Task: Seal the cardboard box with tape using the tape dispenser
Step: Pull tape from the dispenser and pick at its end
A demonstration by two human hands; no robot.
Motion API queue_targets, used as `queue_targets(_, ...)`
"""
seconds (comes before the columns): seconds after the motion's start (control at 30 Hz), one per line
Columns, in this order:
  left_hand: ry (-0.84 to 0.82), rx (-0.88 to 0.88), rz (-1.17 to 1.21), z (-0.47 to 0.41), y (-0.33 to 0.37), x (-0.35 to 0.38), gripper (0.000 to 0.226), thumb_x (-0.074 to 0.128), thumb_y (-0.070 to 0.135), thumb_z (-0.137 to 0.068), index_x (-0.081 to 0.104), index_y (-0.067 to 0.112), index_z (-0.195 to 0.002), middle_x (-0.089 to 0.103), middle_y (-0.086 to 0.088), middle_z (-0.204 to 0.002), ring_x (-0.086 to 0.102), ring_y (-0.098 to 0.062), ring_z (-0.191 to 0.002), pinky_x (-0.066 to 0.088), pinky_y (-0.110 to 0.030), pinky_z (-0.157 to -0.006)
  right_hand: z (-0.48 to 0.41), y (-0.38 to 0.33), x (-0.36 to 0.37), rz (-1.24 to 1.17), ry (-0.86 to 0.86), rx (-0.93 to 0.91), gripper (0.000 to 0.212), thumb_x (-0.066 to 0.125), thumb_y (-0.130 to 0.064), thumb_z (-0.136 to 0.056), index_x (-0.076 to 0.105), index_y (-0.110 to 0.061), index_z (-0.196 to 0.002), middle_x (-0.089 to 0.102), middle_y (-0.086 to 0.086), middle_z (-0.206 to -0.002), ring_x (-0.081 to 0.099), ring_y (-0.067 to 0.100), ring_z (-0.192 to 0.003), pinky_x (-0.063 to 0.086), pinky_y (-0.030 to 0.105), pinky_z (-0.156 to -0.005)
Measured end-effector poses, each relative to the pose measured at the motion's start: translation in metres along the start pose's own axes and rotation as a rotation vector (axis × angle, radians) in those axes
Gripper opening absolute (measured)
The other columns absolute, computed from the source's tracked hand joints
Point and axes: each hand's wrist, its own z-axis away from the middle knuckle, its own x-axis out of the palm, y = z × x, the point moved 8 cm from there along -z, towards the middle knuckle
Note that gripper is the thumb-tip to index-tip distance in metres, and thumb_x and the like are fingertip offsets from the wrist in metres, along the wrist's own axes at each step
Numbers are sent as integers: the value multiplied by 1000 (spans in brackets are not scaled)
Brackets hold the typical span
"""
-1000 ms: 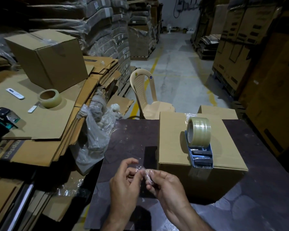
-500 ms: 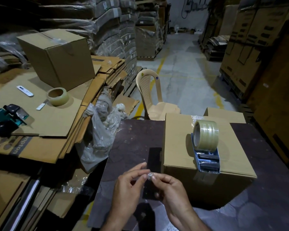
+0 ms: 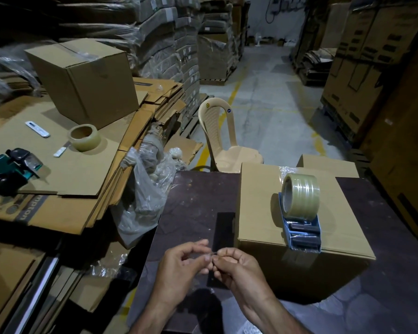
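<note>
Bare forearms, left hand (image 3: 179,266), right hand (image 3: 239,268) ungloved.

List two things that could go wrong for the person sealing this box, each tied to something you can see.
1. The tape dispenser rests unheld at the near edge of the cardboard box; a nudge might tip it off.
2. Left hand and right hand pinch a tiny scrap, probably tape, which may cling to the fingers and delay sealing.
</note>
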Motion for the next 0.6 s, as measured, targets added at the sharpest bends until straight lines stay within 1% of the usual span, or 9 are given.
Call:
queue_targets(0.1, 41, -10, -68, -7, -6, -11, 7, 72, 0, -80, 71, 6, -80, 72, -11, -68, 65, -14, -55, 50, -19, -48, 0, 0, 0, 29, 13, -10, 12, 60, 6, -87, 59, 4, -98, 70, 16, -74, 60, 15, -59, 48, 23, -58)
queue_targets(0.2, 165, -12, -135, -14, -17, -37, 11, 76, 2, -78, 71, 12, -79, 67, -4, -57, 54, -9, -43, 43, -18, -42, 1, -1, 1, 83, 22, -36, 12, 58, 0, -90, 60, 5, -101, 71, 17, -76, 57, 15, -59, 47, 25, -59)
queue_targets(0.27, 178, -39, -171, -21, -26, -48, 25, 75, 4, -79, 69, 25, -90, 61, 3, -52, 51, -8, -43, 43, -18, -44, 3, 0, 0, 107, 24, -47, 9, 57, -2, -91, 61, 3, -97, 70, 16, -74, 56, 15, -58, 46, 26, -59)
queue_targets(0.3, 175, -38, -213, -24, -30, -51, 31, 74, 6, -81, 66, 31, -97, 60, 5, -54, 52, -7, -44, 45, -19, -48, 4, 1, -1, 118, 26, -54, 8, 57, -3, -91, 61, 3, -94, 70, 16, -73, 56, 15, -57, 46, 26, -59)
queue_targets(0.33, 191, -21, -272, -28, -33, -54, 30, 70, 8, -85, 66, 34, -98, 62, 6, -59, 53, -7, -45, 48, -21, -53, 5, 1, -2, 124, 27, -62, 7, 57, -2, -91, 61, 3, -93, 70, 16, -72, 55, 15, -57, 46, 25, -57)
queue_targets(0.4, 240, 20, -372, -32, -33, -56, 24, 59, 11, -92, 71, 31, -85, 67, 8, -63, 54, -5, -46, 48, -20, -56, 7, 2, -5, 134, 26, -76, 8, 56, -2, -92, 61, 4, -91, 69, 16, -70, 54, 15, -55, 46, 22, -53)
queue_targets(0.5, 342, 11, -383, -33, -40, -58, 33, 44, 13, -99, 66, 18, -75, 55, 4, -45, 50, -8, -38, 43, -24, -48, 8, 5, -14, 162, 29, -73, 10, 55, -3, -92, 61, 5, -93, 68, 14, -68, 54, 15, -56, 46, 21, -52)
queue_targets(0.53, 369, 1, -381, -33, -43, -59, 31, 42, 12, -100, 64, 16, -78, 53, 1, -46, 50, -11, -40, 42, -26, -48, 9, 5, -15, 162, 27, -72, 10, 55, -3, -92, 61, 5, -93, 68, 14, -67, 54, 15, -55, 46, 21, -51)
queue_targets(0.6, 388, -39, -367, -35, -52, -62, 20, 41, 6, -98, 59, 13, -96, 56, -3, -59, 54, -19, -50, 44, -28, -52, 10, 3, -17, 162, 21, -83, 10, 55, -2, -92, 61, 5, -91, 66, 14, -65, 53, 15, -53, 46, 20, -49)
